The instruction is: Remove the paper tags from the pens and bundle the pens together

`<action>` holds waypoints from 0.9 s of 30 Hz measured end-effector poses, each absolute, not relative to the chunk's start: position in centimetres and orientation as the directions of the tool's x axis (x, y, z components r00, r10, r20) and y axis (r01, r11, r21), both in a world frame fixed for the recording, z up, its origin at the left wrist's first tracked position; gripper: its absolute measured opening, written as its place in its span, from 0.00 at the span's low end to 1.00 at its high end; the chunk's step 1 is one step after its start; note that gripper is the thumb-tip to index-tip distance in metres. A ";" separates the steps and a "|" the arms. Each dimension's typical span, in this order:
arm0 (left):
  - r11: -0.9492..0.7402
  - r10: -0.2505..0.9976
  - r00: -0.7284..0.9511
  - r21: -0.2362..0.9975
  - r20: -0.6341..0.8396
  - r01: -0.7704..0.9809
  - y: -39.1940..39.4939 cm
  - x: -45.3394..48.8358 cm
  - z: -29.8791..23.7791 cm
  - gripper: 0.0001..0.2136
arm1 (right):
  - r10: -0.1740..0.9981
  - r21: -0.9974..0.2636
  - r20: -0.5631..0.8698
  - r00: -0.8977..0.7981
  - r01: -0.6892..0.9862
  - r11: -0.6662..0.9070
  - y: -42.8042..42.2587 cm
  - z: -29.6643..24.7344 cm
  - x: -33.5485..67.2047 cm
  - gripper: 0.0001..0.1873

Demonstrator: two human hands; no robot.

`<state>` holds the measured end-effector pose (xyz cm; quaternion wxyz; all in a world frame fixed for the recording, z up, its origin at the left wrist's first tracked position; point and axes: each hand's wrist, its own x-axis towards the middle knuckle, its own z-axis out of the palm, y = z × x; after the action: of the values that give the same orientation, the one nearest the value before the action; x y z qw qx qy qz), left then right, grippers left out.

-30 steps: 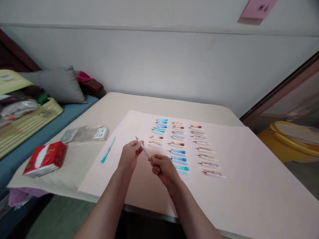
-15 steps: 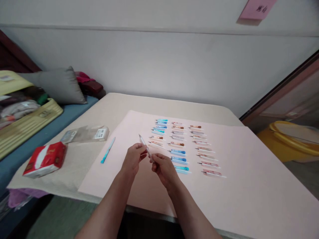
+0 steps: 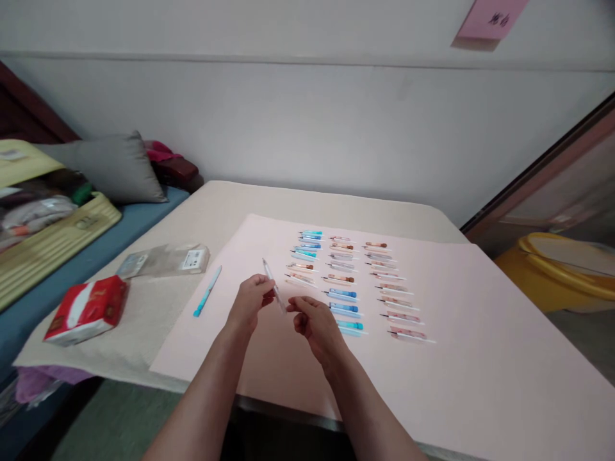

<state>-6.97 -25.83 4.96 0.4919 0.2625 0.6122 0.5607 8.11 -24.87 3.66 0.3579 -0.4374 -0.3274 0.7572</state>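
My left hand pinches a thin clear pen tube that slants up and to the left. Just to its right, my right hand has its fingers curled and pinched near the tube's lower end; whether it grips the end I cannot make out. Both hands hover over a pale pink sheet on the table. Beyond them lie three rows of small pen parts, blue, orange and pink. A light blue pen rests at the sheet's left edge.
A red tissue pack and a clear plastic packet sit on the beige table cover at left. Further left are a bed with a grey pillow and a yellow case. A yellow basin stands at right.
The tube has turned more upright in my left hand. My right hand's pinch has slid down off the tube's middle toward its lower end.
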 end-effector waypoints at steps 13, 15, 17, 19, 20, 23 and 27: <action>0.602 0.794 -0.605 0.214 -0.057 0.770 -26.0 -11.3 4.8 0.10 | 0.828 -0.818 -0.396 -0.396 -0.258 -0.514 -25.0 3.7 8.6 0.13; 0.672 0.740 -0.668 0.120 -0.073 0.731 -26.3 -12.9 4.7 0.13 | 0.828 -0.816 -0.391 -0.402 -0.264 -0.514 -25.0 3.7 8.8 0.13; 0.716 0.698 -0.713 0.093 -0.066 0.692 -26.5 -14.4 4.6 0.14 | 0.828 -0.816 -0.391 -0.402 -0.265 -0.514 -24.9 3.8 8.9 0.13; 0.732 0.680 -0.732 0.107 -0.050 0.673 -26.5 -15.6 4.4 0.13 | 0.828 -0.816 -0.392 -0.402 -0.265 -0.515 -24.9 3.9 8.9 0.13; 0.735 0.675 -0.737 0.126 -0.039 0.667 -26.4 -15.9 4.3 0.12 | 0.827 -0.814 -0.393 -0.402 -0.266 -0.516 -24.9 3.9 8.9 0.12; 0.735 0.666 -0.746 0.176 -0.009 0.655 -26.2 -16.4 3.9 0.12 | 0.825 -0.810 -0.393 -0.407 -0.271 -0.520 -24.9 3.9 8.8 0.13; 0.733 0.659 -0.751 0.183 0.051 0.655 -26.0 -16.4 2.9 0.14 | 0.822 -0.806 -0.399 -0.406 -0.273 -0.526 -24.9 3.9 8.8 0.14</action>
<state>-16.38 -26.02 2.94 0.0085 0.3529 0.9308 0.0952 8.77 -24.94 3.93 0.3557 -0.4126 -0.3325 0.7698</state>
